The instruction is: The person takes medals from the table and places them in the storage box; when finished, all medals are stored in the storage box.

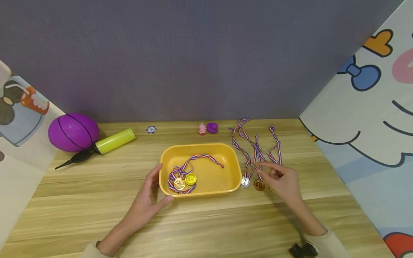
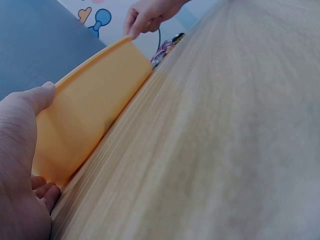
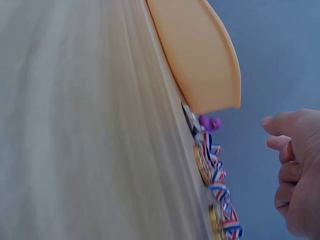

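A yellow plastic basin (image 1: 206, 194) stands on the table, and my left hand (image 1: 145, 200) grips its left end, thumb on the front rim and fingers round the side. Two gold-coloured medals (image 1: 190, 179) lie inside at the left with their striped ribbons (image 1: 201, 156). Right of the basin lie a silver medal (image 1: 245, 182), a bronze-coloured medal (image 1: 259, 185) and a gold medal (image 3: 215, 222), the last mostly hidden by my right hand in the head view. My right hand (image 1: 282, 181) hovers over these, holding nothing, thumb and index finger extended and apart, the other fingers curled.
Red, white and blue ribbons (image 1: 256, 147) stretch back from the medals. Behind the basin sit a pink pig toy (image 1: 202, 129) and a purple duck (image 1: 212, 128). A poker chip (image 1: 151, 129), a yellow-green hand pump (image 1: 116, 141) and a purple ball (image 1: 73, 132) lie at the back left.
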Demonstrator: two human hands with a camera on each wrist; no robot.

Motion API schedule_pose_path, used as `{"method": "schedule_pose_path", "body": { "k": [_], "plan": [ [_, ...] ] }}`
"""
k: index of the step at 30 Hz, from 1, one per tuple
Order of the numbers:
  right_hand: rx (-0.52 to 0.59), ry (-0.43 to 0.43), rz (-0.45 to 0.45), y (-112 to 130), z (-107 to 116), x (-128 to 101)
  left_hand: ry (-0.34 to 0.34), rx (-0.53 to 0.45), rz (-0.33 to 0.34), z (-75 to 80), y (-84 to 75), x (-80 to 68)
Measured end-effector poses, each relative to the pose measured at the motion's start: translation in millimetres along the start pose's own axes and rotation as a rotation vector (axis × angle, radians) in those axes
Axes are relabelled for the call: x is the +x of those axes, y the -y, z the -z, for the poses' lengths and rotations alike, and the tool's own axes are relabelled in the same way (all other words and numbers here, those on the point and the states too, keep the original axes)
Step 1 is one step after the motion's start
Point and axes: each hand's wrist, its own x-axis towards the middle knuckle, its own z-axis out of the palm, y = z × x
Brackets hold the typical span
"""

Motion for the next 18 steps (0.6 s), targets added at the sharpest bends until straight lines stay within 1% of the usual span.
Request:
{"method": "schedule_pose_path", "body": {
  "k": [4,9,12,18],
  "plan": [
    [-0.013,-0.027,-0.023,-7,8,-3,0.000,0.000,0.002,0.0,-0.3,0.2],
    [-0.010,-0.050,-0.015,-19,17,-6,0.002,0.002,0.002,-0.1,-0.6,0.3],
    [-0.022,-0.054,-0.015,-25,23,-8,0.002,0.005,0.006,0.0,-0.5,0.1],
    [-0.052,-0.044,-0.053,-34,37,-10,0.003,0.009,0.009,0.0,-0.2,-0.2]
  ]
}}
